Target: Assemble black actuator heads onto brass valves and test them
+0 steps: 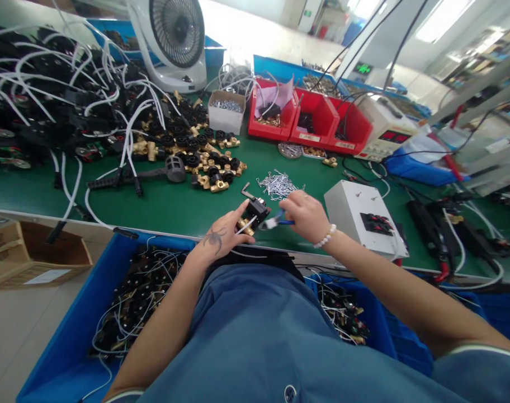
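My left hand, at the front edge of the green bench, is closed around a black valve unit with a brass fitting and a white cable. A bent metal pin sticks up from the unit's far side. Just right of it, my right hand grips a slim blue-handled tool in curled fingers. A pale, blurred end of that tool points at the unit; its exact kind is unclear. Close beyond both hands lies a heap of small silver pins. Whether the tool touches the unit I cannot tell.
Brass fittings and a black mallet lie at left, beside heaped white-cabled units. Red bins, a white fan and a power supply stand behind. A white switch box is at right; blue crates sit below.
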The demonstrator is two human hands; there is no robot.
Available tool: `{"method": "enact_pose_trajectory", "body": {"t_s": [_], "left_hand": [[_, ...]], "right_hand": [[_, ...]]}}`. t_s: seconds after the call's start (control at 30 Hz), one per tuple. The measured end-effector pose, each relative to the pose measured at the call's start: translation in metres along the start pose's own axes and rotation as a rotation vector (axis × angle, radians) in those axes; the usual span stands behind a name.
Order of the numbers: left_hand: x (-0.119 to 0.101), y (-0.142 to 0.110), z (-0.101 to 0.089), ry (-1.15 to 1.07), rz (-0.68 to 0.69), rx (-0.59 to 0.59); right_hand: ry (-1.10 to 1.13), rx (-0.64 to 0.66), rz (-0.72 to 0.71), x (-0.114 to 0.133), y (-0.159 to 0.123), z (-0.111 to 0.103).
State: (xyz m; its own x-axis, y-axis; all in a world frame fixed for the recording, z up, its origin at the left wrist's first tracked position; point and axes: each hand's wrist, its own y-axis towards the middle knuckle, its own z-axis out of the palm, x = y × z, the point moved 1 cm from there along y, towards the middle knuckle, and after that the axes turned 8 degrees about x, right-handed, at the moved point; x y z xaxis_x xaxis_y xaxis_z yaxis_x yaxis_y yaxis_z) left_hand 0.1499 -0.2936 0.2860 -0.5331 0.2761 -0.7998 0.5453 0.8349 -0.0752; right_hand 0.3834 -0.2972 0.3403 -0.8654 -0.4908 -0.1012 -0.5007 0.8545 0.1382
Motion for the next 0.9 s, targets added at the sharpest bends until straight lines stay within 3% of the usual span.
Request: {"method": "enact_pose_trajectory", "body": {"t_s": [0.1,0.23,0.4,0.57,0.73,0.9], "left_hand": [[-0.001,0.000,0.000,0.006,-0.009,-0.001],[-0.001,0.000,-0.001,0.017,-0.012,-0.004],[0.000,0.001,-0.001,0.022,-0.007,0.000],[0.000,0.002,-0.001,0.030,-0.004,0.000],[0.001,0.001,-0.001,0.029,0.007,0.000],[0.001,0.000,-0.001,0.030,0.000,-0.001]], "right_hand": [[0.000,0.041,-0.028,0.000,0.001,0.001],[0.009,-0.010,0.019,-0.002,0.003,0.000],[0.004,0.057,-0.040,-0.002,0.004,0.004],[-0.004,-0.026,0.020,-0.004,0.001,-0.001],[-0.008,0.059,-0.043,-0.004,0.002,-0.001],[-0.003,-0.004,0.012,-0.004,0.003,-0.009]]}}
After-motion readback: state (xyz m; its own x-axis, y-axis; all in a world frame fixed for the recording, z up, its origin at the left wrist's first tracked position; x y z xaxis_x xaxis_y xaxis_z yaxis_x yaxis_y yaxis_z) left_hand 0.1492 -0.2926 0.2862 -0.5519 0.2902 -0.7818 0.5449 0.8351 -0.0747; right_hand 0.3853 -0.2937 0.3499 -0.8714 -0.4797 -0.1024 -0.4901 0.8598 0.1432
